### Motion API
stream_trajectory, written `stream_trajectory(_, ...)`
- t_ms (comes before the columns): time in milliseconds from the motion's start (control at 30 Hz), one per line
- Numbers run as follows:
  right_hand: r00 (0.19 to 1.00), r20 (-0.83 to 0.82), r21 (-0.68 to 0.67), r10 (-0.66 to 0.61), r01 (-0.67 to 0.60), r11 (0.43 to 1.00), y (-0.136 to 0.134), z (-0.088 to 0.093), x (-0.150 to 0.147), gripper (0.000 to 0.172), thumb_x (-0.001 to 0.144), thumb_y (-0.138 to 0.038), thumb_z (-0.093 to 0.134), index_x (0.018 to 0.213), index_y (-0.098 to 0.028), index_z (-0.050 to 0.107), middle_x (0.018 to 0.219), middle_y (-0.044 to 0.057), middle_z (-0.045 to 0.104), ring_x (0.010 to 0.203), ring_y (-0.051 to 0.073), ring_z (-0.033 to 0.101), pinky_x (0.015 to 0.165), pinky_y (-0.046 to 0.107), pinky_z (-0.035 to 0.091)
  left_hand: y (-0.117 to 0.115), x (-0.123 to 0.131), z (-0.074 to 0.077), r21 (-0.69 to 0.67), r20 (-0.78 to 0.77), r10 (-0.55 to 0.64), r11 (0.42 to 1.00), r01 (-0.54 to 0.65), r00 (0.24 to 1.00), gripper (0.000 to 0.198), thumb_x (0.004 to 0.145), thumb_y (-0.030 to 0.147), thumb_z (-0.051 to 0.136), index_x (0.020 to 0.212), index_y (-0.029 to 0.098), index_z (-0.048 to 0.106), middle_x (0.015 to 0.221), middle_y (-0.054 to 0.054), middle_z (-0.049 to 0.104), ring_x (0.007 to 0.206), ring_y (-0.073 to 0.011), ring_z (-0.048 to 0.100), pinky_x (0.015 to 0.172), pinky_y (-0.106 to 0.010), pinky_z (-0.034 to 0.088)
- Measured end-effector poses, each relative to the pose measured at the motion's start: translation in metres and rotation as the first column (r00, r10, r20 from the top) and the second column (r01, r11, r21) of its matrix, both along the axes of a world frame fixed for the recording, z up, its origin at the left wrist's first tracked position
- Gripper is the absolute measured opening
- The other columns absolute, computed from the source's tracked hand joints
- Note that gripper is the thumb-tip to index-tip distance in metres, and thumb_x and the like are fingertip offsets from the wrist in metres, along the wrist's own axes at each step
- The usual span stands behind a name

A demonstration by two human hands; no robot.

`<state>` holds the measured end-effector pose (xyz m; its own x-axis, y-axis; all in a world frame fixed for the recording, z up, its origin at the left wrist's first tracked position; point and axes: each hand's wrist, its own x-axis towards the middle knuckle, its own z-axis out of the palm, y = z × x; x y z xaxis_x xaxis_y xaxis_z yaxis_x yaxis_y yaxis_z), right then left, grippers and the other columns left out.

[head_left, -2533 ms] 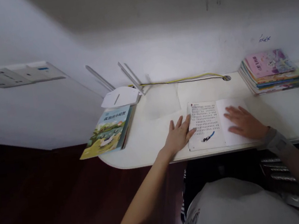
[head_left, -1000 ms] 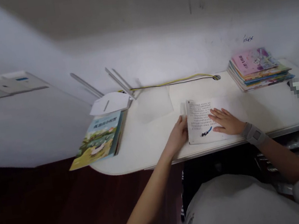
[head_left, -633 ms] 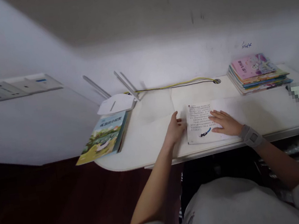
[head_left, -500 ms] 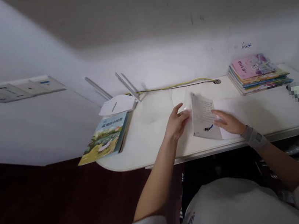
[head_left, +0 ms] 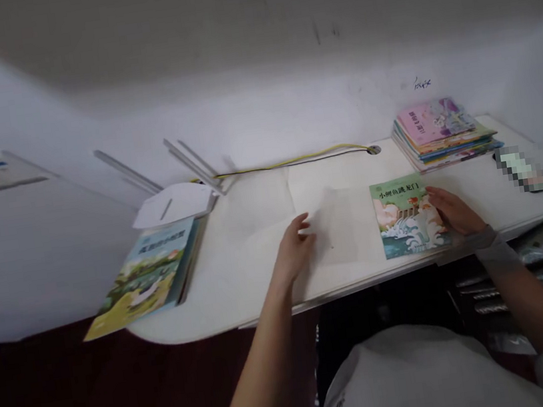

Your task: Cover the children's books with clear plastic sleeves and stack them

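Note:
A thin picture book (head_left: 407, 215) lies closed on the white desk (head_left: 242, 282), its green-titled cover with a fish picture facing up. My right hand (head_left: 453, 210) rests on the book's right edge, fingers stretched flat over the cover. My left hand (head_left: 294, 249) lies on the bare desk to the left of the book, apart from it. Its fingers are loosely bent and hold nothing, with the tips near a pale sheet (head_left: 338, 228) on the desk.
A second picture book (head_left: 145, 278) hangs over the desk's left end beside a white router (head_left: 173, 204) with antennas. A stack of colourful books (head_left: 443, 132) stands at the back right. A yellow cable (head_left: 295, 158) runs along the wall. A pixelated object (head_left: 524, 171) lies far right.
The book was open with text pages showing; my left hand flipped its left half over to the right, and it now lies closed, cover up. My left hand has drawn back leftwards.

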<state>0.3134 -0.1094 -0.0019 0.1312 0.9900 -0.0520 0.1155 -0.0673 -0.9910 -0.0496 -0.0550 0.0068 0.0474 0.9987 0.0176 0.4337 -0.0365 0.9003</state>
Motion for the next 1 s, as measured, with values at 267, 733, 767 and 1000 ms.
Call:
stream_trajectory(267,0.905,0.417,0.142,-0.087,0.030,0.989,0.026,-0.021,-0.002,0.060,0.076,-0.062,0.055,0.119,-0.019,0.058,0.119,0.011,0.062,0.110,0.029,0.057,0.096,0.048,0.047,-0.035,0.059,-0.004,0.467,-0.549,-0.094,0.789,0.399,0.830,0.040,0.088,0.010,0.034,0.125,0.010,0.051,0.138,-0.019,0.047,0.133,-0.0257,0.040,0.106,-0.046,0.039)
stream_trajectory(733,0.997,0.068,0.172,-0.036,0.024,0.985,-0.003,0.001,-0.009,0.057,0.091,-0.063,0.031,0.125,-0.027,0.059,0.133,0.001,0.057,0.126,0.023,0.050,0.110,0.047,0.036,-0.035,0.111,-0.040,0.260,-0.672,-0.242,0.808,0.529,0.700,0.065,0.091,0.052,0.043,0.130,0.000,0.048,0.141,-0.025,0.044,0.135,-0.0342,0.036,0.111,-0.046,0.031)
stream_trajectory(767,0.999,-0.009,0.199,-0.035,0.036,0.979,-0.001,0.006,-0.013,0.055,0.091,-0.061,0.032,0.127,-0.027,0.057,0.134,0.001,0.057,0.126,0.022,0.050,0.109,0.046,0.037,-0.036,0.112,-0.038,0.254,-0.670,-0.244,0.812,0.526,0.701,0.065,0.091,0.051,0.044,0.130,-0.001,0.048,0.141,-0.026,0.043,0.135,-0.0341,0.035,0.111,-0.046,0.030)
stream_trajectory(1000,0.978,-0.209,0.358,-0.024,0.100,0.928,0.010,0.031,-0.055,0.048,0.090,-0.044,0.048,0.134,-0.026,0.049,0.145,0.002,0.044,0.136,0.021,0.037,0.115,0.043,0.029,-0.037,0.112,-0.038,0.261,-0.647,-0.242,0.821,0.508,0.723,0.063,0.091,0.050,0.045,0.132,0.002,0.046,0.141,-0.025,0.044,0.136,-0.0328,0.035,0.110,-0.048,0.031)
